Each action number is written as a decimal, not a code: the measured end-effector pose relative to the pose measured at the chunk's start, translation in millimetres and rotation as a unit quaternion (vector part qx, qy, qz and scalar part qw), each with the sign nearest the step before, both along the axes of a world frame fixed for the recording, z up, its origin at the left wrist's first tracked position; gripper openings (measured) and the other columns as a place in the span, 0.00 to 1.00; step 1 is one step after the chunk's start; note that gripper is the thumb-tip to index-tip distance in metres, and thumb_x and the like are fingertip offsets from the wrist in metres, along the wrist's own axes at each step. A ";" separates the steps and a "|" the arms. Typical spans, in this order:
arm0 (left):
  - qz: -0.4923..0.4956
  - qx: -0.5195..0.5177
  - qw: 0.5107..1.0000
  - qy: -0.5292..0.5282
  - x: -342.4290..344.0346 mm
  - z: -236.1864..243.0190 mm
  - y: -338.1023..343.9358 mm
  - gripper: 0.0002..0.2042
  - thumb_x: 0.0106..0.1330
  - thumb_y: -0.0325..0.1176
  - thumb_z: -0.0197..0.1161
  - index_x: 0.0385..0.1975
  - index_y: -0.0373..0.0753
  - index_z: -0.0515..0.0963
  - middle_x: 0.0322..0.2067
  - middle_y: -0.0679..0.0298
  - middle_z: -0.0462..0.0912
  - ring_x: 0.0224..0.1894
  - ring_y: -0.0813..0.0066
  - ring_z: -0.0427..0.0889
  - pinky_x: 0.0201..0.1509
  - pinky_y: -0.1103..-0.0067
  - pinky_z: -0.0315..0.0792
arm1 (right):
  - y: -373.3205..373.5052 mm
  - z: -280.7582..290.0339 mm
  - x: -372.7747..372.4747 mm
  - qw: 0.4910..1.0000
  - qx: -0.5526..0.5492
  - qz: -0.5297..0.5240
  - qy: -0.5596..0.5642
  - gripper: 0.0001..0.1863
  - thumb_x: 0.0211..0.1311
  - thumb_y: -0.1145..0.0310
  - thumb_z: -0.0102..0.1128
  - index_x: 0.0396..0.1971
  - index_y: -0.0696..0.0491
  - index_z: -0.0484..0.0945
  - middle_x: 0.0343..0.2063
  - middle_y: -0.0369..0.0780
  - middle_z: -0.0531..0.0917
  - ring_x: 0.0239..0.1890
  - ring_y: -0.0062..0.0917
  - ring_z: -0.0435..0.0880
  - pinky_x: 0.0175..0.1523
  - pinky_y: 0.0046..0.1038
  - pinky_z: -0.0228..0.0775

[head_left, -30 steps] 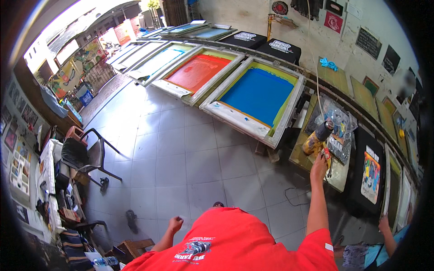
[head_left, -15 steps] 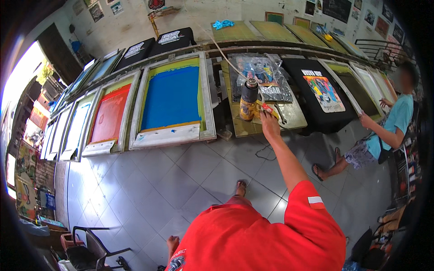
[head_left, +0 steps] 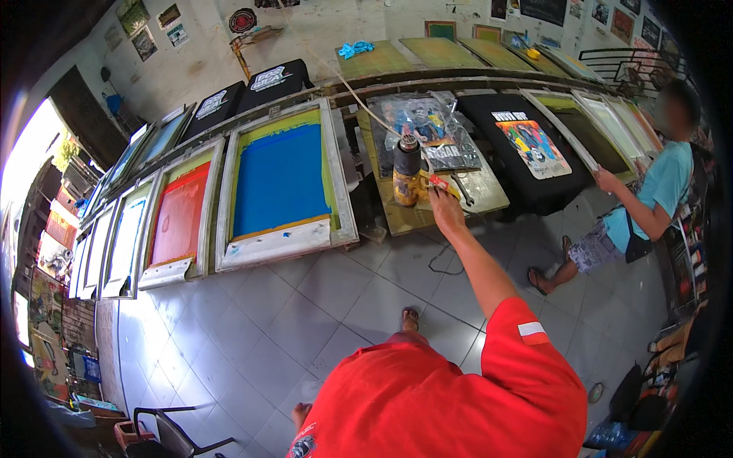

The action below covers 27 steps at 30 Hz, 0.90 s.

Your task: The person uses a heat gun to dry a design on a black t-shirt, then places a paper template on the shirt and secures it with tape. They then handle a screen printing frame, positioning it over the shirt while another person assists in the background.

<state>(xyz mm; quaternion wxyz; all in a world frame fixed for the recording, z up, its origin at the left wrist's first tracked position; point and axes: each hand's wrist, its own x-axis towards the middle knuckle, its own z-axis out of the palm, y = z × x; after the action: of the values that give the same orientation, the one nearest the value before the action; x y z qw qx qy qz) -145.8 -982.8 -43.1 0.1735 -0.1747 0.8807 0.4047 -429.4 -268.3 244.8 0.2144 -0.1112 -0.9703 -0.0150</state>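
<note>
A yellow and black heat gun (head_left: 407, 174) stands nozzle up on a worn board (head_left: 489, 191) in front of me. My right hand (head_left: 447, 210) reaches out to it with fingers closed at its yellow and red handle side; the exact grip is partly hidden. Just right of the fingers lies a wrench (head_left: 463, 189). Behind the heat gun, a printed dark shirt under clear plastic (head_left: 427, 126) lies on the same board. A black shirt with a colourful print (head_left: 527, 141) is stretched on the neighbouring board. My left hand is out of view.
Left along the bench are framed screens with blue ink (head_left: 282, 179) and red ink (head_left: 182, 217). At the right a person in a light blue shirt (head_left: 664, 187) holds a screen frame's edge. A chair (head_left: 179, 435) stands lower left. A cord (head_left: 443, 263) hangs below the board.
My view has shifted, so the bench sits slightly further left. My right hand stays at the heat gun. The other person's near hand has moved slightly along the screen frame.
</note>
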 end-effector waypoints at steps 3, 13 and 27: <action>-0.028 -0.056 0.998 -0.006 -2.3 5.2 3.7 0.08 0.55 0.31 0.64 0.26 0.32 0.76 0.27 0.61 0.85 0.27 0.75 0.81 0.33 0.78 0.73 | 2.7 -0.7 0.5 1.000 -0.021 -0.003 0.006 0.20 0.56 0.70 0.58 0.50 0.56 0.69 0.40 0.46 0.77 0.42 0.37 0.79 0.43 0.35 0.74; -0.039 -0.040 0.998 0.027 -14.8 24.6 -4.1 0.06 0.54 0.30 0.61 0.25 0.34 0.76 0.23 0.61 0.83 0.25 0.75 0.80 0.30 0.77 0.72 | -8.1 8.7 6.5 0.998 -0.043 -0.021 -0.028 0.19 0.59 0.72 0.51 0.51 0.58 0.67 0.41 0.48 0.77 0.42 0.38 0.79 0.45 0.35 0.73; -0.270 0.082 0.946 0.161 -136.1 262.1 216.1 0.10 0.56 0.29 0.61 0.34 0.30 0.76 0.29 0.58 0.81 0.28 0.75 0.78 0.31 0.78 0.70 | -136.5 -32.2 129.4 0.794 -0.580 0.120 -0.135 0.30 0.57 0.49 0.60 0.49 0.60 0.72 0.43 0.48 0.80 0.45 0.36 0.80 0.50 0.34 0.70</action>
<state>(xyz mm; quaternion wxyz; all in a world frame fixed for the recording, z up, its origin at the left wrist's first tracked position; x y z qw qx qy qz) -281.9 -766.7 219.1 0.1460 0.1523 0.8747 0.4364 -299.9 -404.9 212.6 -0.0237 -0.0942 -0.8215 0.5619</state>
